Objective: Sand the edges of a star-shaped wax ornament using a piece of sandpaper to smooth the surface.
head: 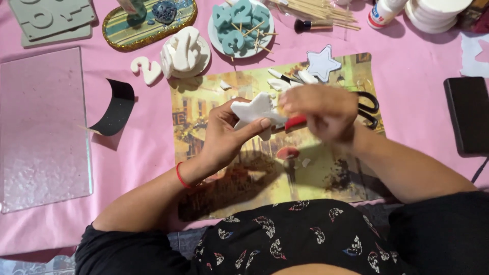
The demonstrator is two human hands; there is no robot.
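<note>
My left hand [224, 133] grips a white star-shaped foam piece [253, 109] above a picture placemat [316, 168]. My right hand [322, 110], blurred by motion, touches the star's right side and holds a small red-handled tool [295, 122]. Another white star [322, 63] with a grey edge lies on the mat's far side. Black-handled scissors [371, 108] rest partly hidden behind my right hand. White scraps [285, 81] lie near the star.
On the pink cloth: a clear glass sheet [43, 127] at left, a black curved piece [116, 108], white foam numbers [183, 53], a plate of teal numbers [240, 25], wooden skewers [316, 11], a glue bottle [384, 11], stacked white discs [435, 12], a black box [467, 114].
</note>
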